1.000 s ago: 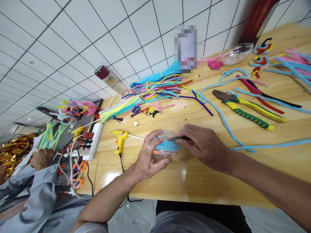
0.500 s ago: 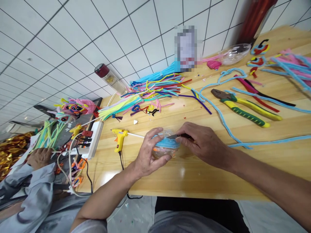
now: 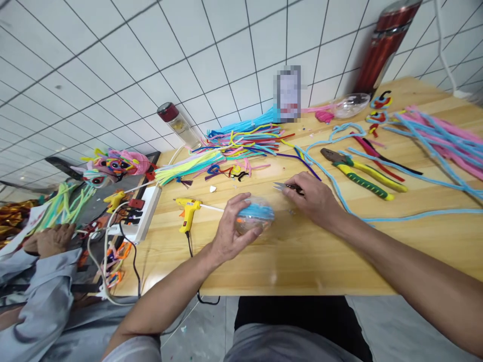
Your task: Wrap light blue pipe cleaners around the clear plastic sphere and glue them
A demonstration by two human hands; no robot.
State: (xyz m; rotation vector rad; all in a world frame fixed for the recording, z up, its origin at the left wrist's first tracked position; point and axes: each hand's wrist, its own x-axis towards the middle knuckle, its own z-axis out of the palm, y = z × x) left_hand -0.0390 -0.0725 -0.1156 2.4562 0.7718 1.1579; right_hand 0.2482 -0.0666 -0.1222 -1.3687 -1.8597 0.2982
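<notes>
A pale wooden table (image 3: 320, 269) is backed by a white tiled wall (image 3: 226, 60). Directions are given from the clear ball (image 3: 266, 225), which is held near the table's front edge; whether it is rested on the wood or lifted cannot be told. Its left side is gripped between the fingers and thumb of the left hand (image 3: 231, 234), and blue fuzzy strands (image 3: 258, 210) are shown across its upper part. At 1 to 2 o'clock, a dark-handled pointed tool (image 3: 279, 186) is pinched in the right hand (image 3: 313, 198). Half a second ago its tip was laid at the strands; now it has been drawn off and is held apart from the ball, so the ball is steadied by one hand and the strands are left untouched by metal. At 9 o'clock a yellow glue gun (image 3: 187, 212) is laid down. Pliers (image 3: 349, 168) are placed between 2 and 3 o'clock. Farther off, coloured pipe cleaners (image 3: 245, 138) are piled at 12 o'clock, a co-worker's hand (image 3: 56, 239) is seen near 9, and a red flask (image 3: 385, 50) is stood by the wall at 1.
</notes>
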